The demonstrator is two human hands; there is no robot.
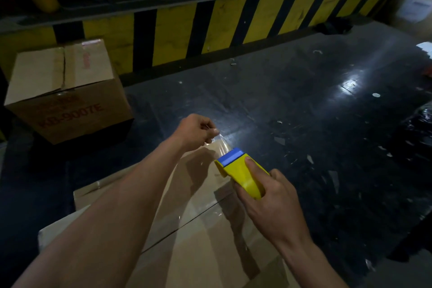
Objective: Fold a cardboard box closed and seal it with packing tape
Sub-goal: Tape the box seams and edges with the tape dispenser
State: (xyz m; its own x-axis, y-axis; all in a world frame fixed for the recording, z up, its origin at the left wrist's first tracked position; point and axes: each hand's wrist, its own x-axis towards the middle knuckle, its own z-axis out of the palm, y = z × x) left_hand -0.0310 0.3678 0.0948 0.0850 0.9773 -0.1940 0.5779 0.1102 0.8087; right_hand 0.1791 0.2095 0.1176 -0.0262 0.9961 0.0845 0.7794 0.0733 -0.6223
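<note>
A brown cardboard box [196, 236] lies below me with its top flaps folded down and a seam running across the lid. My right hand [271, 203] grips a yellow tape dispenser [240, 175] with a blue front edge, held over the box's far corner. A strip of clear packing tape [222, 145] stretches from the dispenser's front to my left hand [195, 130], which pinches the tape's free end just beyond the box's far edge.
A second closed cardboard box [67, 91] with red print stands on the floor at the left. A yellow-and-black striped barrier [210, 25] runs across the back. The dark glossy floor [327, 112] to the right is littered with small scraps.
</note>
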